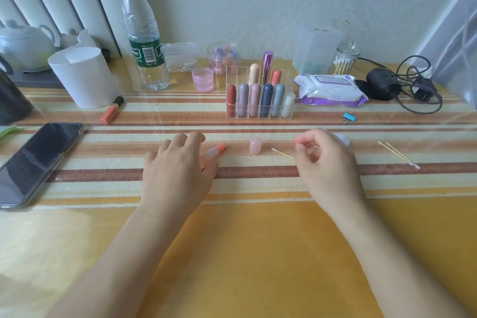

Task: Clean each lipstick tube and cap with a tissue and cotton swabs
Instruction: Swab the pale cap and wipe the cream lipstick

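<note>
An uncapped lipstick tube [217, 150] with a coral bullet lies on the striped tablecloth. My left hand [178, 165] rests over its lower end with relaxed, spread fingers, so the base is hidden. Its pale pink cap [255, 146] stands upright, apart from both hands. My right hand [325, 160] pinches one end of a cotton swab [282, 153] between thumb and fingertips, and the swab's tip points left toward the cap. A white tissue [342, 138] shows just behind the right hand. Two more swabs [398, 155] lie further right.
A clear organizer [259, 113] with several capped lipsticks stands behind the hands. A wipes pack [330, 90], a swab jar [344, 59] and black cables [402, 82] are at back right. Water bottle [144, 41], paper roll [82, 77], lip gloss [112, 110] and phone [36, 162] are left.
</note>
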